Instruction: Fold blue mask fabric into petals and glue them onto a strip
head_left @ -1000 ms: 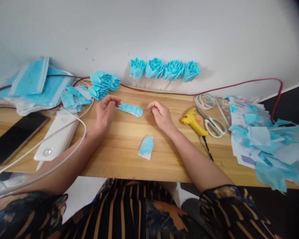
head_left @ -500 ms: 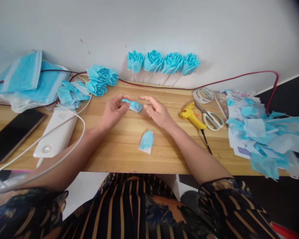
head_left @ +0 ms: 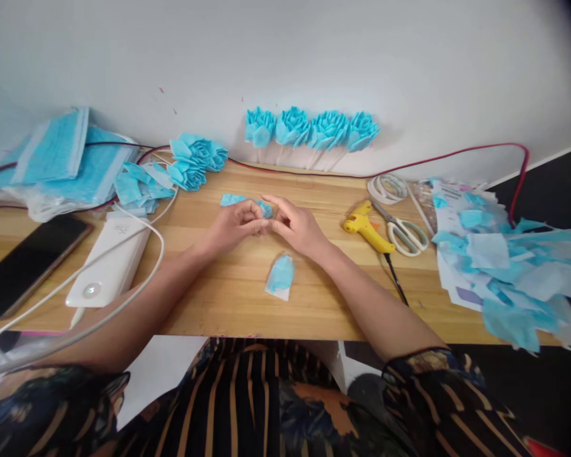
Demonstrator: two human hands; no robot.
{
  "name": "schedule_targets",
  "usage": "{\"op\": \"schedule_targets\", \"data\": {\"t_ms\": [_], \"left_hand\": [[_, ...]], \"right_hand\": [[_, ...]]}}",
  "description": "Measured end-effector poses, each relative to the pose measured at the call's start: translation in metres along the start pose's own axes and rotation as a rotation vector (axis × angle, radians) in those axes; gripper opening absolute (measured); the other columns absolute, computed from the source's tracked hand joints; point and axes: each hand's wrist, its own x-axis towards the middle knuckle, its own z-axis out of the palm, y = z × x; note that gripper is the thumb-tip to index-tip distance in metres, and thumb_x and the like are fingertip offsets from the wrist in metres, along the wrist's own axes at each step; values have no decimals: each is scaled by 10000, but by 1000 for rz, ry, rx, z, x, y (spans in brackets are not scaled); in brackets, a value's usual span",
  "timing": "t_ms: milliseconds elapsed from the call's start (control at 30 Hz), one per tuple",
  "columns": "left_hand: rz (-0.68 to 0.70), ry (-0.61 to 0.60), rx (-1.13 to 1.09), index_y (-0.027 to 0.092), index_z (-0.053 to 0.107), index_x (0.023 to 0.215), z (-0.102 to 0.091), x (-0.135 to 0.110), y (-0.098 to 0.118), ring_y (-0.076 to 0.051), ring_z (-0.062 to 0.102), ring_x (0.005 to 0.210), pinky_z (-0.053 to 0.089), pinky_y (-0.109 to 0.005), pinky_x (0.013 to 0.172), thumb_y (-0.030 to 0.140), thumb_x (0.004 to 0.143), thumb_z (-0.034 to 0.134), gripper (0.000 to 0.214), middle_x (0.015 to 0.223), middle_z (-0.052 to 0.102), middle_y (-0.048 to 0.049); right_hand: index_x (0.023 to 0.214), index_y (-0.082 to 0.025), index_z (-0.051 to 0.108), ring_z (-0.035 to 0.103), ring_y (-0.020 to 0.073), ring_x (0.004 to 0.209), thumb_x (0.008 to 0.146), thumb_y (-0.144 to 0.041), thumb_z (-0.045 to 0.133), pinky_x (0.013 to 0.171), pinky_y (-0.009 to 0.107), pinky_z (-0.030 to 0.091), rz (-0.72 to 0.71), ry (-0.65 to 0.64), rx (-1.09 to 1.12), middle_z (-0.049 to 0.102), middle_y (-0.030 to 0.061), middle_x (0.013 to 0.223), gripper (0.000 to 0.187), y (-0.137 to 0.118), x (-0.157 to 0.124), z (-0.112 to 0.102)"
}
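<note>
My left hand (head_left: 231,227) and my right hand (head_left: 295,225) meet at the middle of the wooden table (head_left: 228,298). Both pinch the near end of a pleated blue strip (head_left: 240,200) whose far end lies flat on the wood. A small folded blue piece (head_left: 280,277) lies just below my right hand, close to the front edge. Four blue paper flowers (head_left: 311,129) stand against the wall behind the hands.
A yellow glue gun (head_left: 364,226) and scissors (head_left: 402,230) lie right of my hands, a tape roll (head_left: 388,188) behind them. Blue and white scraps (head_left: 499,260) cover the right end. At left are a power bank (head_left: 110,259) with cable, a phone (head_left: 26,262), masks (head_left: 61,158) and loose flowers (head_left: 195,158).
Both hands have come together from apart and now pinch the strip between them. The strip has been gathered shorter and drawn a little nearer.
</note>
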Motion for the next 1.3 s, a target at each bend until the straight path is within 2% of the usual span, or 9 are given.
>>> {"op": "schedule_targets", "data": {"t_ms": [167, 300, 400, 500, 600, 833, 1033, 1200, 1300], "left_hand": [[0, -39, 67, 168, 536, 804, -1, 1, -1, -123, 640, 650, 513, -263, 642, 473, 835, 760, 380, 709, 695, -30], [59, -60, 79, 176, 518, 780, -2, 1, 0, -93, 521, 567, 406, -236, 563, 534, 863, 721, 420, 619, 597, 20], [118, -160, -35, 183, 494, 758, -1, 1, 1, -90, 462, 570, 367, -244, 582, 602, 883, 671, 472, 605, 527, 42], [122, -235, -182, 185, 490, 745, 3, -1, 1, -113, 516, 656, 406, -265, 670, 603, 919, 625, 472, 645, 541, 26], [92, -257, -268, 189, 488, 755, 6, -2, 1, -130, 560, 711, 434, -279, 724, 593, 927, 622, 459, 672, 580, 11], [141, -216, -136, 194, 475, 826, 6, 0, 2, -114, 574, 655, 433, -250, 631, 614, 919, 617, 453, 709, 638, -2], [125, -103, -18, 196, 466, 822, 3, 0, -2, -92, 496, 555, 391, -244, 560, 637, 902, 623, 475, 634, 573, 36], [121, -294, -265, 210, 454, 782, 5, 0, -1, -125, 596, 668, 467, -284, 728, 623, 894, 653, 473, 597, 544, 52], [54, -331, -373, 210, 454, 778, 7, -6, 17, -134, 630, 670, 486, -300, 771, 624, 882, 671, 478, 601, 616, 37]], "right_hand": [[1438, -233, 542, 579, 139, 679, 968, -272, 556, 712, 266, 434, -12, -2, -87, 678, -26, 765, 472, -1, -1, 0], [1426, -235, 554, 616, 160, 721, 988, -313, 543, 738, 289, 458, -9, 10, -67, 713, 1, 823, 445, -4, -2, 2], [1431, -241, 546, 623, 160, 703, 1005, -382, 533, 740, 296, 481, 20, -21, 55, 713, -5, 797, 449, -9, -2, 4], [1482, -240, 492, 607, 146, 646, 1024, -413, 493, 720, 293, 500, 87, -94, 223, 728, -14, 772, 490, -15, -3, 5], [1514, -218, 454, 613, 147, 655, 1042, -420, 441, 725, 293, 508, 106, -129, 286, 740, -9, 762, 514, -18, -3, 3], [1522, -204, 450, 677, 156, 729, 1049, -447, 416, 748, 291, 512, 59, -124, 207, 745, 3, 798, 533, -11, -2, 0], [1478, -193, 506, 650, 179, 698, 1042, -453, 430, 749, 333, 498, 36, -76, 68, 717, 24, 780, 514, -8, -4, 5], [1492, -213, 469, 539, 132, 588, 986, -554, 527, 608, 280, 445, 130, -173, 455, 671, -18, 732, 612, -14, -4, 3], [1434, -229, 538, 451, 113, 551, 939, -593, 597, 554, 256, 369, 155, -163, 648, 544, -64, 631, 617, -12, -2, 0]]}}
